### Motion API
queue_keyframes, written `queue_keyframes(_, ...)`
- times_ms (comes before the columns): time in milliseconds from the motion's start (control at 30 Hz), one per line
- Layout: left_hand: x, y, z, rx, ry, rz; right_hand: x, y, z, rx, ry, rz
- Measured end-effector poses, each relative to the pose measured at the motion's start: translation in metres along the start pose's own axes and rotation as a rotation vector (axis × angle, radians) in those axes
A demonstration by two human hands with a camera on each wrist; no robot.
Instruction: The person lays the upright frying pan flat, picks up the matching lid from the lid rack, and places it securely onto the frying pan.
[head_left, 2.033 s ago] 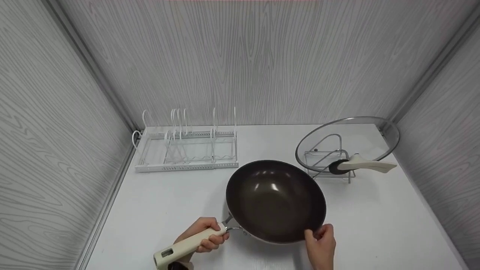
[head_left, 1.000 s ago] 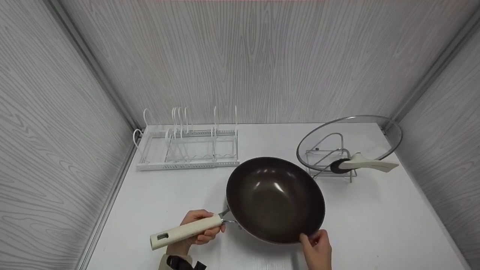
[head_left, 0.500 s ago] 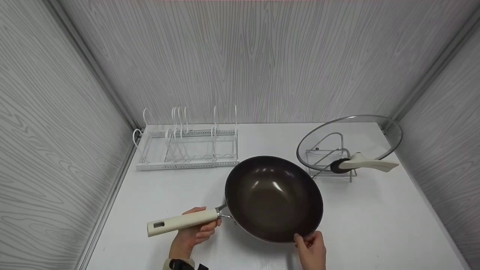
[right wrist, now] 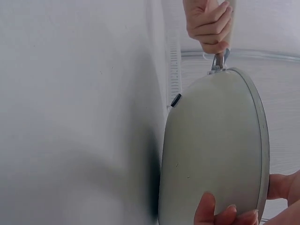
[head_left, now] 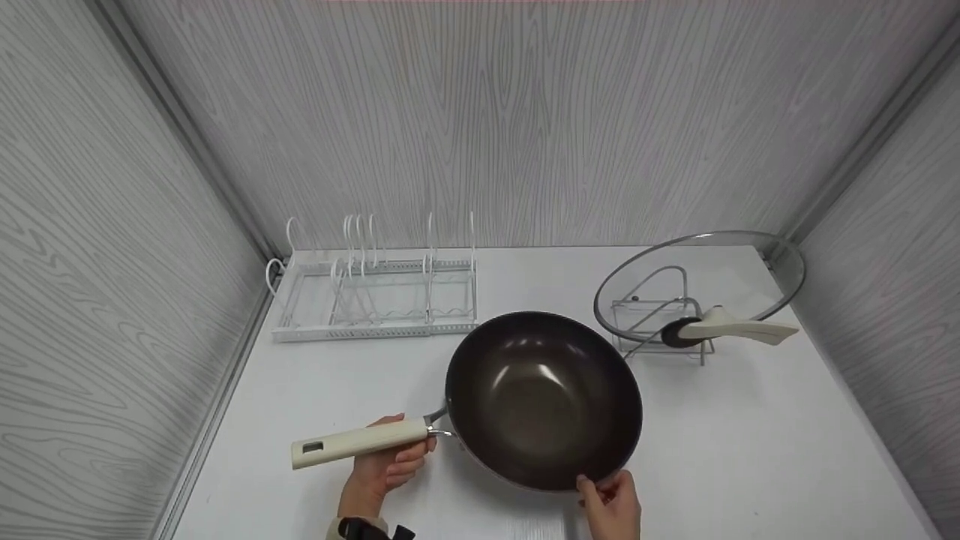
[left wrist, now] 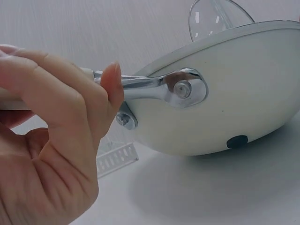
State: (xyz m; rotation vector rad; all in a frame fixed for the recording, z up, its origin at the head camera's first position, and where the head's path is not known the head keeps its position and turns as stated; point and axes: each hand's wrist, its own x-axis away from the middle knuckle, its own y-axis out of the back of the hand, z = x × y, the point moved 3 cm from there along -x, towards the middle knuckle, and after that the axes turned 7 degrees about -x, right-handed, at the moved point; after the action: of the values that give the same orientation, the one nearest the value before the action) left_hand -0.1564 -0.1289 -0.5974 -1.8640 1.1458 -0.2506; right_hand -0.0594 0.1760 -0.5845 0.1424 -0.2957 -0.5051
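A deep wok (head_left: 544, 401) with a dark inside and a pale outside is held over the white table, its inside facing up. From beneath, my left hand (head_left: 390, 461) grips its cream handle (head_left: 360, 441) close to the metal bracket; in the left wrist view, the left hand's fingers (left wrist: 70, 93) curl round the handle. At the near right of the rim, my right hand (head_left: 613, 506) pinches the edge, thumb on the inside. The right fingertips (right wrist: 225, 216) press the outer wall in the right wrist view, where the wok's underside is close to the tabletop.
A white wire rack (head_left: 375, 334) with upright loops stands at the back left. At the back right, a glass lid (head_left: 739, 259) with a cream handle leans on a grey wire stand (head_left: 664, 351). Grey wood-grain panels (head_left: 487, 120) enclose the table (head_left: 750, 450).
The wok's handle has swung up toward level, and my left hand has rolled beneath it. My right hand has slid left and nearer with the rim; the wok has shifted slightly left.
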Motion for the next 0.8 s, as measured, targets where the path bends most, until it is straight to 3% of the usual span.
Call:
queue_keyframes(200, 0.004, 0.009, 0.003, 0.061, 0.009, -0.026, 0.003, -0.004, -0.003, -0.009, -0.018, 0.001)
queue_keyframes(433, 0.006, 0.012, 0.003, 0.106, -0.029, -0.023, 0.006, -0.009, -0.007, 0.032, -0.008, -0.001)
queue_keyframes(633, 0.007, 0.017, 0.005, 0.176, -0.034, -0.116, 0.007, -0.012, -0.011, -0.002, -0.040, 0.010)
queue_keyframes(800, 0.009, 0.022, 0.005, 0.208, -0.050, -0.150, 0.007, -0.014, -0.015, -0.047, -0.054, 0.032)
